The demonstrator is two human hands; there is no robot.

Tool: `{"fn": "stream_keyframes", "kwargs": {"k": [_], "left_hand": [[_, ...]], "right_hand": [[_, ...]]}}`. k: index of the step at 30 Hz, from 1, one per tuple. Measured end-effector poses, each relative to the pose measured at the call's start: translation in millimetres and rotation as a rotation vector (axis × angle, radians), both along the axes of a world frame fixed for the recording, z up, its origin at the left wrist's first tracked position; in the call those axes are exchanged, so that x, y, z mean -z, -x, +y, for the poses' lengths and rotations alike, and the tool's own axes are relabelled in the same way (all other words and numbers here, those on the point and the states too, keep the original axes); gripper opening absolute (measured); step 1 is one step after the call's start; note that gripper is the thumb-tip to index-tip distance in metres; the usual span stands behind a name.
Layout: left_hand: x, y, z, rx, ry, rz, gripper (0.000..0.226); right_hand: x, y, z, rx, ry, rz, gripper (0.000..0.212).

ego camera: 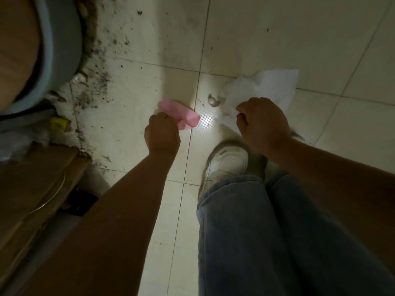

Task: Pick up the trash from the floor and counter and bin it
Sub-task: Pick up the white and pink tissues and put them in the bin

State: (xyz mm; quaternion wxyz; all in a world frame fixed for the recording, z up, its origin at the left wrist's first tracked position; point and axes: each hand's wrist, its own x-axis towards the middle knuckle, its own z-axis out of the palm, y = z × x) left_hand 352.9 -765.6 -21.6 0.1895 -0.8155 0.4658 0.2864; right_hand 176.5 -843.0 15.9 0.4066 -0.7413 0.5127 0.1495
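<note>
My left hand [162, 133] is closed around a crumpled pink paper [181, 114], held just above the tiled floor [267, 35]. My right hand [261, 122] pinches the near edge of a white tissue [265, 88] that spreads away from it over the floor. A small pale scrap [213, 101] lies on the tile between the two hands. At the upper left stands a round light-blue bin [62, 45], with only its rim and side in view.
Dark dirt and crumbs [100, 67] are scattered around the bin's base. A yellow scrap [58, 124] and a plastic bag [25, 137] lie at the left beside a wooden cabinet door [36, 184]. My white shoe [226, 161] and jeans [267, 231] fill the lower right.
</note>
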Motion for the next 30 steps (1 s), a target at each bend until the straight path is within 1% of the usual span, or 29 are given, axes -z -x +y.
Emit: {"fn": "stream_keyframes", "kwargs": {"k": [3,7,11,12,14,15,16,18,19,20,22,24,26,28,30], "left_hand": [[-2.7,5.2,-3.5,-0.071,0.027,0.002,0.022],[-37.3,22.6,-13.1,-0.017,0.037,0.009,0.025],[-118.2,54.2,-36.2,0.077,0.060,0.100,0.023],[-142.6,64.5,-43.7,0.124,0.094,0.130,0.020],[-189.7,86.5,-61.4,0.225,0.177,0.194,0.011],[-212.6,98.9,-71.5,0.309,0.189,0.203,0.006],[-234.2,111.8,-82.1,0.430,0.166,0.197,0.006],[-274.5,141.3,-98.1,0.663,0.152,0.198,0.024],[-294.6,161.4,-104.0,0.763,0.140,0.208,0.029],[-308.6,183.1,-107.2,0.857,0.146,0.223,0.031],[-338.2,232.8,-108.2,1.045,0.193,0.260,0.032],[-363.5,286.6,-98.4,1.232,0.217,0.307,0.033],[-384.8,344.9,-79.7,1.407,0.241,0.346,0.033],[-402.1,406.9,-52.8,1.529,0.255,0.399,0.033],[-414.5,471.1,-16.9,1.624,0.308,0.467,0.033]], "right_hand": [[-3.1,3.3,-5.5,-0.037,0.004,-0.011,0.027],[-26.4,18.4,-14.2,-0.054,0.022,0.016,0.028],[-84.6,50.9,-16.6,-0.070,0.068,0.049,0.024],[-105.1,62.1,-17.4,-0.076,0.099,0.055,0.021],[-147.3,91.0,-17.8,-0.004,0.157,0.091,0.017],[-170.8,106.3,-17.5,0.057,0.148,0.117,0.015],[-191.4,120.7,-16.1,0.128,0.167,0.145,0.015],[-233.7,149.7,-9.1,0.267,0.202,0.189,0.017],[-255.7,169.0,-2.7,0.358,0.219,0.201,0.015],[-273.5,188.9,5.8,0.442,0.252,0.201,0.013],[-308.6,230.0,28.2,0.590,0.271,0.239,0.016],[-335.9,275.1,57.6,0.730,0.298,0.271,0.019],[-361.6,322.9,93.7,0.881,0.365,0.314,0.016],[-381.4,368.5,138.7,1.004,0.439,0.378,0.013],[-394.8,413.0,193.8,1.140,0.449,0.441,0.018]]}}
